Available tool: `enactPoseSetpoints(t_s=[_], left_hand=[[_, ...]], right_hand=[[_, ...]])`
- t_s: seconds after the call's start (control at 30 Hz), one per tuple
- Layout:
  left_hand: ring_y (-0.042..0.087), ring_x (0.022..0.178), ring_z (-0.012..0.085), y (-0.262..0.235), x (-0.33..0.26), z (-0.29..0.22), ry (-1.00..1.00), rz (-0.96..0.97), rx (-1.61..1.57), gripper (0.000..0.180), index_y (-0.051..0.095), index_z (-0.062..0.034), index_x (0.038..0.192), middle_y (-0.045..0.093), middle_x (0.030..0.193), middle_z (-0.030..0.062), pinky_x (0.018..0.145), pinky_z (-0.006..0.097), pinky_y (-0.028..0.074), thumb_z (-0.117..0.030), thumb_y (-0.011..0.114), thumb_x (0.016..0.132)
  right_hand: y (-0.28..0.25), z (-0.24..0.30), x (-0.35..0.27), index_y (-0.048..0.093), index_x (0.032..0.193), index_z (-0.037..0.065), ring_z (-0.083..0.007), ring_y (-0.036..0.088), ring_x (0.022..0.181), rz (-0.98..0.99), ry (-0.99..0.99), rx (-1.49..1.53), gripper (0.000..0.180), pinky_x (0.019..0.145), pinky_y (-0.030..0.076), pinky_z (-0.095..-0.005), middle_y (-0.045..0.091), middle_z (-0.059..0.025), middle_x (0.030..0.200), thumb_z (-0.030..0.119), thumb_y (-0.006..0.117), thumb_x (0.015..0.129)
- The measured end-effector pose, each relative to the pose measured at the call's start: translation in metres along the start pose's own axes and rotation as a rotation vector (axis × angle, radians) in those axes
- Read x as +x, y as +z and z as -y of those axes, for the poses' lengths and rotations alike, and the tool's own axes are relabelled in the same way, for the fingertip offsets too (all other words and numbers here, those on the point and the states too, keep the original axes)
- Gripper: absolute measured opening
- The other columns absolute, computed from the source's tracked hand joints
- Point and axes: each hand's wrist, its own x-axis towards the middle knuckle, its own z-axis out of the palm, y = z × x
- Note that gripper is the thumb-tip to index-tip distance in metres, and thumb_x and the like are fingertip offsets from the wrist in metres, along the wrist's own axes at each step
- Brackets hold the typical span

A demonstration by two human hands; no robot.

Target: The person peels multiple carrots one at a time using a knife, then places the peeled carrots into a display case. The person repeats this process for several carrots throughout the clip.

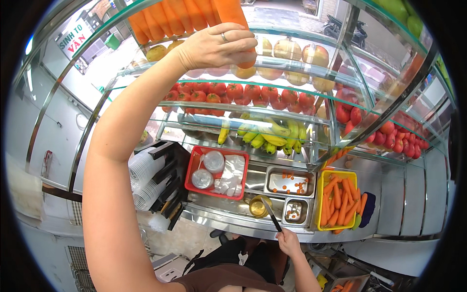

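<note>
My left hand [224, 45] is raised to the top glass shelf, its fingers wrapped around a large carrot [229, 11] at the right end of a row of carrots [182, 17]. The carrot's tip shows below my fingers. Low at the front, my right hand [288, 242] grips a knife [270, 214] by its dark handle, the blade pointing up and left. Beside the blade stands a yellowish cup [257, 206]. A steel tray [289, 193] with small carrot pieces and a smaller steel tray [296, 206] sit just beyond the knife.
A yellow basket [322, 197] of carrots stands to the right, a red basket [190, 170] with clear containers to the left. Stacked plastic cups [145, 171] lie further left. Glass shelves hold tomatoes [234, 91], bananas [272, 136] and other fruit; metal frame posts divide them.
</note>
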Motion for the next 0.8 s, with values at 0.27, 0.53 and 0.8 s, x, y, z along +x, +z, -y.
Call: enactPoseSetpoints(t_s=[0.27,0.53,0.8], left_hand=[[0.05,0.104,0.0153,-0.016,0.016,-0.003,-0.026,0.092,-0.072,0.036,0.06,-0.0163,0.106,0.05,0.111,0.0001,0.092,0.033,0.042,-0.016,0.059,0.07],[0.045,0.117,0.0114,-0.03,0.039,0.016,-0.173,0.245,0.15,0.043,0.055,-0.0184,0.115,0.048,0.123,-0.0011,0.104,0.042,0.026,-0.01,0.056,0.073],[0.054,0.102,0.0127,-0.035,0.007,0.005,-0.4,0.222,0.073,0.039,0.056,-0.0166,0.113,0.057,0.108,-0.0028,0.1,0.038,0.029,-0.015,0.062,0.074]], right_hand=[[0.007,0.01,-0.006,0.061,0.098,-0.002,-0.029,0.059,0.069,-0.08,0.079,0.213,0.024,0.065,0.046,-0.0365,0.06,-0.0187,0.074,0.013,0.054,0.081],[-0.024,-0.002,-0.002,0.061,0.109,0.0,-0.0042,0.046,0.059,-0.303,0.245,0.493,0.027,0.055,0.041,-0.0211,0.058,0.0006,0.071,0.009,0.058,0.083],[-0.006,-0.012,-0.007,0.061,0.11,0.001,-0.0039,0.047,0.053,-0.259,0.262,0.549,0.028,0.05,0.04,-0.0203,0.055,0.0015,0.067,0.011,0.057,0.084]])
